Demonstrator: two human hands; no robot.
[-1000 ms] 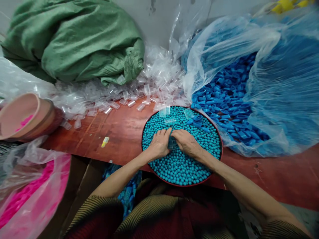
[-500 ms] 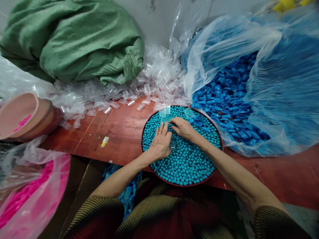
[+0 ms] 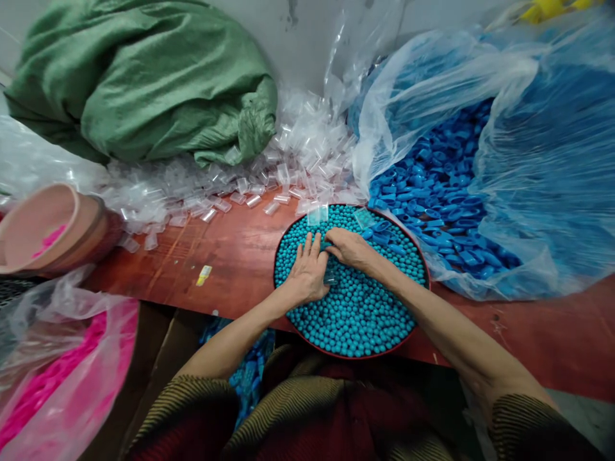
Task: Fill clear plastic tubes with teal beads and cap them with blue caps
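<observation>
A round red-rimmed tray (image 3: 425,266) is filled with small turquoise beads (image 3: 358,323). Over its left half, my left hand (image 3: 310,272) has its fingers stretched forward. A clear plastic case (image 3: 330,276) shows at its thumb side and appears held there, partly hidden by the hand. My right hand (image 3: 350,248) is beside it, fingers curled and pinched close to my left fingertips; what they pinch is too small to make out. On the beads lie two more clear cases (image 3: 317,214) and several blue plastic caps (image 3: 382,235) near the far right rim.
Loose clear cases (image 3: 307,153) are heaped behind the tray, next to a green sack (image 3: 177,83). An open plastic bag (image 3: 542,186) of blue parts stands right. Left are pink bowls (image 3: 67,224) and a bag of pink parts (image 3: 62,378), all around the red table (image 3: 230,256).
My right hand's fingers have curled in and come slightly lower, closer to my left hand. The left hand has shifted slightly left. The tray stays in place.
</observation>
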